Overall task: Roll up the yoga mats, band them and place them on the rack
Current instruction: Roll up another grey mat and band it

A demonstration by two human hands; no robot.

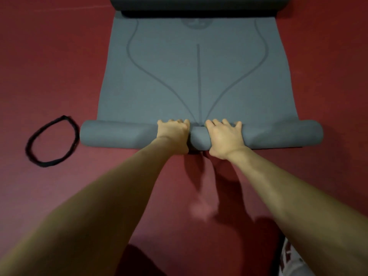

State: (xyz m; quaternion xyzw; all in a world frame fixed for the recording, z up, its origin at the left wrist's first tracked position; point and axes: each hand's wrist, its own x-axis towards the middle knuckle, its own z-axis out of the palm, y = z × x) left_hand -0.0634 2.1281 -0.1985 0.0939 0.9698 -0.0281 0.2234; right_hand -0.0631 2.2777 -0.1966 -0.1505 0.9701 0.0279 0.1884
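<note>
Head view: red floor (49, 56); grey yoga mat (199, 80) rolled only at near end, far end curled; roll is gripped mid-width by left hand (172, 134) and right hand (225, 137); black band (50, 141) lies unused at left; rack not seen.

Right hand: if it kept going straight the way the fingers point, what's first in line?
The right hand on the rolled end points up the mat: first only its flat part, then likely the far roll; depth unclear.
</note>
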